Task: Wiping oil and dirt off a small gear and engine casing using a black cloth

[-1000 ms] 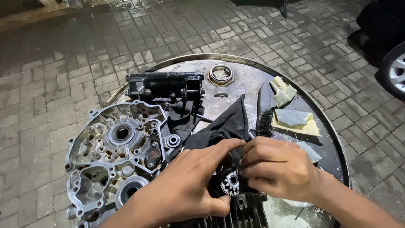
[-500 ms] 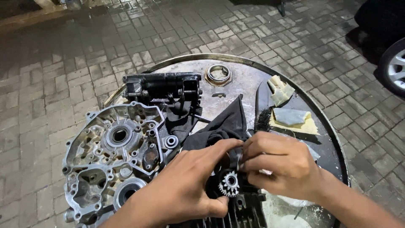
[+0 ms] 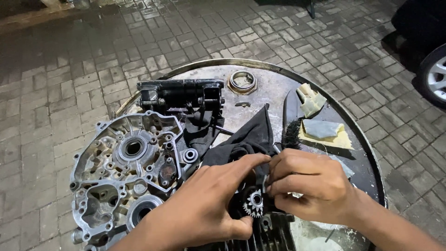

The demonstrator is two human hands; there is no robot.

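My left hand point(image 3: 204, 209) and my right hand point(image 3: 311, 186) meet over a dark engine part at the near edge of a round metal drum top point(image 3: 274, 88). A small toothed gear point(image 3: 254, 203) shows between the two hands. My left thumb and fingers curl around the gear's part from the left. My right fingers pinch a black rag point(image 3: 246, 139) right above the gear. Dark cooling fins point(image 3: 265, 239) show just below the hands.
A silver engine crankcase half point(image 3: 125, 172) lies at the left. Behind it sits a black metal block point(image 3: 179, 95), with a round bung ring point(image 3: 242, 82) farther back. A black brush point(image 3: 291, 132), folded sandpaper sheets point(image 3: 325, 132) and a pale scrap point(image 3: 310, 100) lie at the right. A car wheel point(image 3: 434, 76) stands on wet paving.
Both hands stay on the gear and rag with small finger shifts. My left index finger now stretches farther toward my right hand.
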